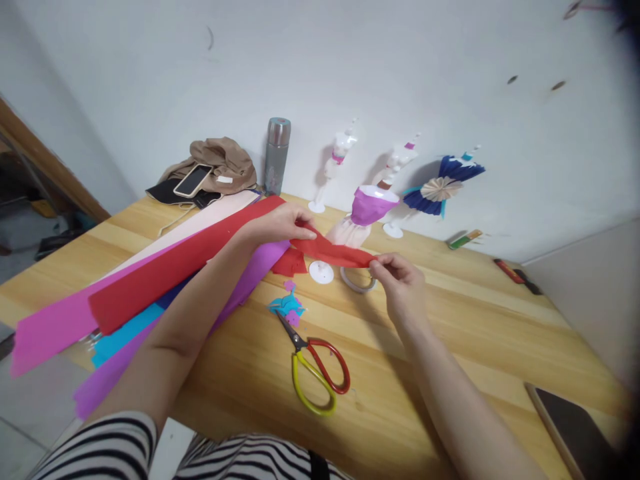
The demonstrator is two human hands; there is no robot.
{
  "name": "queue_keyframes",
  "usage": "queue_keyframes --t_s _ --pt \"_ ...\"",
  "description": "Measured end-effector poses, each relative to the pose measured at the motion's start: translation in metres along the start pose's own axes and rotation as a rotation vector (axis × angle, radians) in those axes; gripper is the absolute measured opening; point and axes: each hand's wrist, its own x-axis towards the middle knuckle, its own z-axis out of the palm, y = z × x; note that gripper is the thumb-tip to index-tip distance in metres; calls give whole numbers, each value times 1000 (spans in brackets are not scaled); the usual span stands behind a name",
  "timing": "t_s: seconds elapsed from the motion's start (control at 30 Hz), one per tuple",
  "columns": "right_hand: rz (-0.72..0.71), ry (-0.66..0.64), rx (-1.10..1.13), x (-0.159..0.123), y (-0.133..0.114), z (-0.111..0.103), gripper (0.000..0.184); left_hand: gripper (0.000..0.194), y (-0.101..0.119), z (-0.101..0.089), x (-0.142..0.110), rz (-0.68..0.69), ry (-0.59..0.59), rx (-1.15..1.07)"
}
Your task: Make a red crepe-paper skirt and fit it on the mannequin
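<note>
A strip of red crepe paper (337, 253) is stretched between my two hands above the table. My left hand (283, 223) pinches its left end, and my right hand (400, 277) pinches the right end between thumb and fingers. Just behind the strip stands a small white mannequin (375, 198) dressed in purple and pale paper, its round white base (321, 272) showing below the strip. Under the strip lies a roll of tape (357, 280), partly hidden. Scissors (310, 363) with one red and one yellow handle rest nearer me, beside blue and purple paper scraps (287, 305).
Long crepe paper sheets (165, 287) in several colours lie under my left arm. Along the wall stand a grey thermos (277, 157), a bare mannequin (343, 150) and one dressed in dark blue (440, 187). A brown cloth (223, 160) and phone (193, 181) lie at the back left; another dark device (575, 427) lies front right.
</note>
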Motion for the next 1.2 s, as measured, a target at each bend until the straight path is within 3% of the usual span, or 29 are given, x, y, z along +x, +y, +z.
queue_keyframes --t_s 0.1,0.23,0.3,0.43,0.73,0.83,0.93,1.0,1.2 --pt "96 14 273 4 -11 -4 25 20 5 -2 -1 7 23 -122" --pt "197 -38 531 14 -26 -11 45 21 12 -3 1 25 31 -202" --pt "223 -35 532 20 -29 -15 46 20 14 -2 5 30 9 -189" --pt "206 -24 482 35 -32 -23 31 18 21 -2 13 58 -9 -158" --pt "-84 122 152 41 -41 -36 14 16 38 -2 12 81 39 44" --pt "-176 116 64 38 -41 -42 11 9 40 -3 10 83 74 163" --pt "-229 32 121 37 -38 -47 10 4 42 -8 6 75 94 307" --pt "-274 13 142 37 -36 -51 18 1 43 -12 3 66 101 370" --pt "-201 82 235 38 -31 -53 17 6 46 -23 -6 44 110 353"
